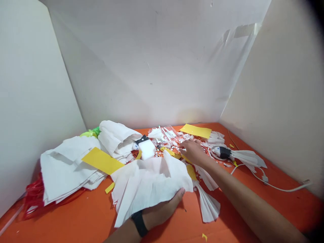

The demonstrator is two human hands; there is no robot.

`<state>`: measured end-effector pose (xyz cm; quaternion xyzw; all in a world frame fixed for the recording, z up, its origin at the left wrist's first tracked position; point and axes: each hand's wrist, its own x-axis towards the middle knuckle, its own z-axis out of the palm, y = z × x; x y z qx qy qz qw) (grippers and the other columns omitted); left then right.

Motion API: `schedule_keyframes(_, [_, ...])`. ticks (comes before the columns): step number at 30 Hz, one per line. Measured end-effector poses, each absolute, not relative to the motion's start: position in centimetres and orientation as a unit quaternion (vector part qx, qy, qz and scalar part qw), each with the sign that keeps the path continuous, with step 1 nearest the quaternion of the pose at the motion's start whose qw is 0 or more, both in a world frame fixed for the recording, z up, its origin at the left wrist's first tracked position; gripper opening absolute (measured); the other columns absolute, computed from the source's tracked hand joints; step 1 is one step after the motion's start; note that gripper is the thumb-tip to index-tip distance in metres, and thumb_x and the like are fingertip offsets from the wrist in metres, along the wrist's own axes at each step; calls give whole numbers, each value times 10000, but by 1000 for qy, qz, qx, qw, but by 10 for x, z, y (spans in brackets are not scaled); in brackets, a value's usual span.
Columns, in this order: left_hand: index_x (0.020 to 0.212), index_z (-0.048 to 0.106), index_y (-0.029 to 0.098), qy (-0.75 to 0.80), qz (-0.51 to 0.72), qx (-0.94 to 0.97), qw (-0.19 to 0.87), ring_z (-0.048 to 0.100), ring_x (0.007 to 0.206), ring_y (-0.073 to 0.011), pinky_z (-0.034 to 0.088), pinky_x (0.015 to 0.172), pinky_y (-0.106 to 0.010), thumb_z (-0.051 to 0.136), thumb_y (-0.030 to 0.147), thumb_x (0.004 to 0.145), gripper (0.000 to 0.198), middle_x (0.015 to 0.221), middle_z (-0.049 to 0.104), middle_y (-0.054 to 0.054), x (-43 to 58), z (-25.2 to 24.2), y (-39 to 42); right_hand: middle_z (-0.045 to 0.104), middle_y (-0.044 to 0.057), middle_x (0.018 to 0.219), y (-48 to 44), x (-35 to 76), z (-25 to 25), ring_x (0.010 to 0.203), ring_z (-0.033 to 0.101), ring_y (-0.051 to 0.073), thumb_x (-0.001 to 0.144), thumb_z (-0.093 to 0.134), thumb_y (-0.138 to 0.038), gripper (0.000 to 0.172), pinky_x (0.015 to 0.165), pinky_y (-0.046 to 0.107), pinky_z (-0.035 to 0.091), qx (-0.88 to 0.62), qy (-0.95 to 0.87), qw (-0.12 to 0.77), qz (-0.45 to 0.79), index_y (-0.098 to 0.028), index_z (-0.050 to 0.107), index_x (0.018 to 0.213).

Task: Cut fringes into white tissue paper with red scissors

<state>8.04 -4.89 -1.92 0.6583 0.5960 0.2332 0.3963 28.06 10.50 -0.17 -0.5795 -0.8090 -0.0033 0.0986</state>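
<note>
A pleated sheet of white crepe paper [152, 182] spreads over my left hand [164, 211], which wears a black wristband. The hand grips the paper from below near its front edge; the thumb shows and the other fingers are hidden. My right hand [193, 151] reaches out over a litter of small white scraps, its fingers bent downward and apart, with nothing visible in them. Beside it lie yellow paper pieces [191, 172] and a fanned white paper strip [209, 204]. A white foam block [147, 149] rests just behind the crepe paper.
Folded white sheets [68, 168] and a yellow card [102, 160] lie left, over red netting [35, 195]. Clear cases with pens [168, 133] stand at the back. On the right, a black-and-white figure [220, 152] with a paper tail lies by a white cable [283, 189]. White walls enclose the orange table [88, 219].
</note>
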Motion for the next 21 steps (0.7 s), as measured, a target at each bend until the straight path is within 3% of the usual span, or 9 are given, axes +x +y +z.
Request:
schedule_keyframes(3, [1046,801,326,565,252,710,335,617,1261,-317,386,1183,-389,587,703,828,486,1062,801,-32,79,-26,-50,715,133,1125,110,245,-4,1111,570,300,956,524,-396,310,978,439,318,-541,-838,70,-11,-196,723,1083])
schedule_keyframes(9, [1086,782,350,511,243,751,341,652,1214,-295,407,1171,-368,445,703,897,523,1063,803,9,71,-40,-51,717,164,1046,119,214,-14,1028,595,292,913,493,-145,252,945,451,339,-533,-846,23,-16,-141,739,966])
schedule_keyframes(12, [1084,776,341,504,230,757,347,677,1170,-282,430,1147,-355,404,711,904,555,1051,806,11,71,-42,-52,710,180,1046,115,212,-13,1043,596,295,896,470,-73,283,929,444,342,-536,-844,17,-21,-123,727,1004])
schedule_keyframes(18, [977,793,298,529,249,724,366,711,1064,-312,515,1040,-377,435,750,861,588,941,812,-38,77,-34,-52,679,213,1144,108,217,4,1100,597,325,952,442,-126,261,972,448,334,-561,-827,40,-30,-108,661,1093])
schedule_keyframes(21, [953,792,300,526,264,708,389,720,988,-327,543,974,-403,478,774,816,585,859,805,-60,75,-36,-51,706,197,1062,107,226,18,982,653,302,956,498,-196,224,869,375,392,-585,-809,54,-12,-117,593,1144])
